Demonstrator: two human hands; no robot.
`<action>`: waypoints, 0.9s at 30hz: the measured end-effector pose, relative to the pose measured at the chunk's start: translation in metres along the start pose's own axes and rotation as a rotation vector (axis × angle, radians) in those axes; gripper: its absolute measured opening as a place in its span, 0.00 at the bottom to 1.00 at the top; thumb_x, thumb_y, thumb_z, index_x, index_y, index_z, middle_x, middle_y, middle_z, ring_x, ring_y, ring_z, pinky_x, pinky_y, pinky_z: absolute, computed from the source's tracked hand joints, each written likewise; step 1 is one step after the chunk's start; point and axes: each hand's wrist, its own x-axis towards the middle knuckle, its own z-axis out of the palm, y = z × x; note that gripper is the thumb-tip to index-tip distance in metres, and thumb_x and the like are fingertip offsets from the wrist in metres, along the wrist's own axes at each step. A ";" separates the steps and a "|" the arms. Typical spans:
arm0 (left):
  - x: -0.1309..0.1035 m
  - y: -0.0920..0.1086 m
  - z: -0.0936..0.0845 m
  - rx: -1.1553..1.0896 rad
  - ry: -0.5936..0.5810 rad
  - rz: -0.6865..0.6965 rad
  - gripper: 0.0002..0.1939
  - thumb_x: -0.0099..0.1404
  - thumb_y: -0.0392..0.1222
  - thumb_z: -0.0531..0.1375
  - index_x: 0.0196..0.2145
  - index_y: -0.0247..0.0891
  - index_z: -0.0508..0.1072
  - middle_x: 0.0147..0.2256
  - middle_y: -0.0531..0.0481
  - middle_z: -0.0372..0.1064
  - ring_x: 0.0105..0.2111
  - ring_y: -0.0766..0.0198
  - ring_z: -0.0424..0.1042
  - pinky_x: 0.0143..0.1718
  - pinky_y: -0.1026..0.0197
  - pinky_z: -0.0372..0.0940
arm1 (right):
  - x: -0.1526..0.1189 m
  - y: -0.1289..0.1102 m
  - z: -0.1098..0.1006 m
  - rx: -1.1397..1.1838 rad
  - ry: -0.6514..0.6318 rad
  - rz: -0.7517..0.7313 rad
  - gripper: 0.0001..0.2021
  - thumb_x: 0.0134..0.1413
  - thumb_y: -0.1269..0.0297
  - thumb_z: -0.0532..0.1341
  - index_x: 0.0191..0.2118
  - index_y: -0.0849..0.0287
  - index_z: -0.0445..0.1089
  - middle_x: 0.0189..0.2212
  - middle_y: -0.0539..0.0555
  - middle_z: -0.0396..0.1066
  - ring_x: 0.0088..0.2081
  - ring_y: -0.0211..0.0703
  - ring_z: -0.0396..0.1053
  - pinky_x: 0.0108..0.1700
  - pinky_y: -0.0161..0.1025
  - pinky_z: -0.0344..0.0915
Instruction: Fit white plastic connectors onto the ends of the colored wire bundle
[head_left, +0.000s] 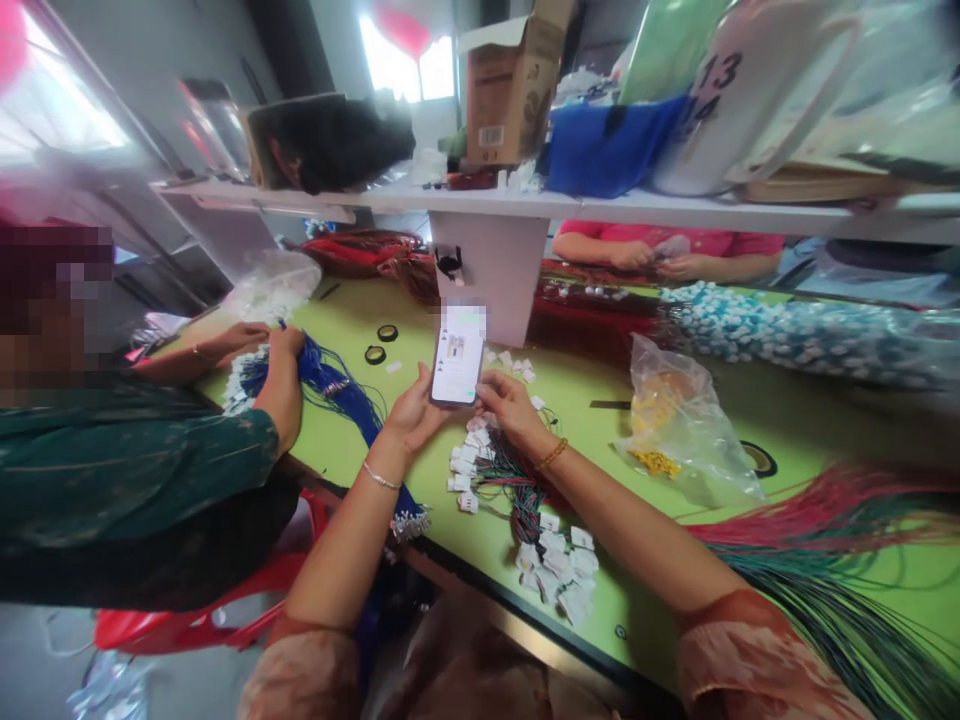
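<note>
Head: phone (456,362) in left grip (411,408), beside right grip (516,408).

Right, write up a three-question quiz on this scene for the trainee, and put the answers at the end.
1. Fill the gap: the left hand of the person wearing the camera holds a ____ with a lit screen.

2. True or false: the cardboard box stands on the shelf above the table.

3. Multiple choice: what colour are the wires by the hands of the co-worker on the left?
A. Red
B. Blue
C. Green

Key: 1. phone; 2. true; 3. B.
</note>
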 end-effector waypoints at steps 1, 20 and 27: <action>0.001 0.005 -0.001 0.013 -0.002 -0.002 0.26 0.76 0.51 0.45 0.58 0.34 0.72 0.47 0.39 0.79 0.44 0.56 0.79 0.50 0.54 0.71 | 0.003 0.001 0.002 0.005 -0.007 -0.003 0.22 0.43 0.45 0.71 0.37 0.56 0.68 0.23 0.45 0.67 0.22 0.35 0.65 0.25 0.35 0.67; 0.069 0.016 -0.061 -0.083 0.068 0.160 0.31 0.76 0.55 0.41 0.62 0.33 0.67 0.48 0.38 0.78 0.48 0.52 0.78 0.55 0.46 0.69 | 0.078 0.042 0.025 -0.060 0.026 -0.005 0.18 0.44 0.50 0.68 0.35 0.58 0.69 0.25 0.47 0.69 0.25 0.37 0.68 0.30 0.39 0.73; 0.085 0.030 -0.079 -0.120 0.180 0.253 0.29 0.77 0.52 0.42 0.63 0.32 0.66 0.50 0.39 0.78 0.52 0.55 0.76 0.60 0.51 0.65 | 0.081 0.049 0.040 -0.073 -0.007 0.018 0.22 0.45 0.56 0.67 0.47 0.59 0.69 0.39 0.53 0.73 0.32 0.39 0.73 0.39 0.44 0.76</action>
